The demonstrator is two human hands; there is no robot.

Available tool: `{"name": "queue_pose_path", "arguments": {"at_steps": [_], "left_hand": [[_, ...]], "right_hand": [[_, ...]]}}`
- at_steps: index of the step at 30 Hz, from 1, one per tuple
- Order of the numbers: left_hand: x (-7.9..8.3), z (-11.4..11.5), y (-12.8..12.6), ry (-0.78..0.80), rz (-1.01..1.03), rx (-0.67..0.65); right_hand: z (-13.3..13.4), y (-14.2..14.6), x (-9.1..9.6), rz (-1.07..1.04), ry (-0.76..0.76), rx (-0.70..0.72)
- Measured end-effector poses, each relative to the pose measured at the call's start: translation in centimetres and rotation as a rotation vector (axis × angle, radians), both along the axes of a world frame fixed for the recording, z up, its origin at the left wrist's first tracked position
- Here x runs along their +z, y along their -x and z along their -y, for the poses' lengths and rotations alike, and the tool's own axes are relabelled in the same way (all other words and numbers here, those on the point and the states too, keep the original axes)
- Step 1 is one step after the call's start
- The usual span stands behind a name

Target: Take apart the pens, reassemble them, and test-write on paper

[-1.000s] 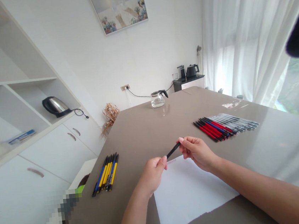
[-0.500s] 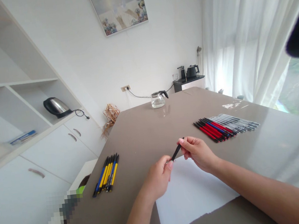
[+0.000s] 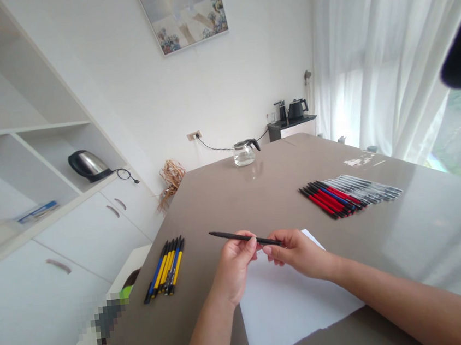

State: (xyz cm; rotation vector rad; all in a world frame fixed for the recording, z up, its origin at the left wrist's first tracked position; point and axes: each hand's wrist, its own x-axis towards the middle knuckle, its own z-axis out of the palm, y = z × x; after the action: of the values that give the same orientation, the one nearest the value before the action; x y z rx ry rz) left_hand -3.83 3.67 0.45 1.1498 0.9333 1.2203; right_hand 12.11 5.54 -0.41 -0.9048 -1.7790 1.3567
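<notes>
A slim black pen lies nearly level between my two hands, its pointed end to the left. My left hand pinches it near the middle with thumb and fingers. At the pen's right end, my right hand grips it between thumb and fingertips. Beneath both hands is a sheet of white paper on the table, partly covered by them. On the left lies a row of yellow and blue pens. Farther right rest red and blue pens beside several clear pens.
A glass pot with a black handle stands at the far end of the brown table. White shelving with a kettle is on the left. A black kettle sits on a stand behind.
The black pen has turned from steeply slanted to almost level, its pointed end now leftward. My right hand has come down toward the paper; my left hand has shifted slightly up.
</notes>
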Motion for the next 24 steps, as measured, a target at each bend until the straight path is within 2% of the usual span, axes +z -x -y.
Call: {"name": "queue_pose_path", "arguments": {"at_steps": [4, 7, 13, 15, 19, 24], "left_hand": [[0.2, 0.2, 0.1, -0.028, -0.169, 0.004], [0.4, 0.5, -0.1, -0.084, -0.422, -0.073], [0.5, 1.8, -1.3, -0.494, -1.014, -0.301], [0.4, 2.2, -1.7, -0.568, -1.122, -0.367], [-0.1, 2.9, -2.4, -0.605, -1.223, -0.448], [0.0, 3.3, -2.7, -0.621, -1.263, -0.473]], "right_hand": [[-0.4, -0.2, 0.3, -0.181, 0.058, -0.065], [-1.2, -0.8, 0.7, -0.332, 0.091, -0.183], [-3.1, -2.6, 2.0, -0.725, 0.171, -0.383], [-3.5, -3.3, 2.6, -0.856, 0.249, -0.358], [-3.9, -5.1, 3.7, -0.993, 0.439, -0.174], [-4.6, -7.7, 4.1, -1.064, 0.449, -0.15]]}}
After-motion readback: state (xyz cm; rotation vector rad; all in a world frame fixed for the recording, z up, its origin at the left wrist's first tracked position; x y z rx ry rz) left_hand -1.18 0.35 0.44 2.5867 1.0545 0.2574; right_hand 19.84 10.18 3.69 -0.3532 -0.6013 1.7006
